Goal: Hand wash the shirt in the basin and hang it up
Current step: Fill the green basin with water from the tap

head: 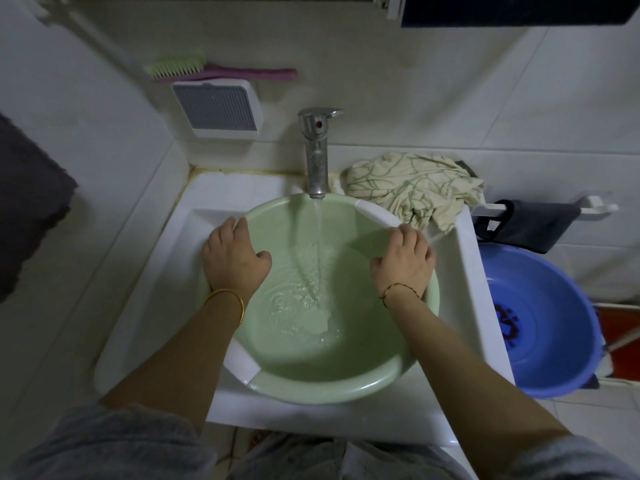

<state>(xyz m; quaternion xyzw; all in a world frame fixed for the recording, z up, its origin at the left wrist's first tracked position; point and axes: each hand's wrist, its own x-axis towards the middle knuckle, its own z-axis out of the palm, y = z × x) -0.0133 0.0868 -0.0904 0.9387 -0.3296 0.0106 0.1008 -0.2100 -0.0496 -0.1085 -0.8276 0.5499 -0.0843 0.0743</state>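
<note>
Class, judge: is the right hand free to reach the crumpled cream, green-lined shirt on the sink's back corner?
Probably yes: the right hand grips the rim of the pale green plastic basin close to the crumpled cream shirt, nothing lying between them.

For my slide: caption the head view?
Left hand and right hand hold the green basin under the running tap; shirt waits beside.

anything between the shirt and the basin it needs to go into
Nothing visible. The shirt lies crumpled on the sink corner beside the rim of the green basin; the right hand grips that rim next to it.
</note>
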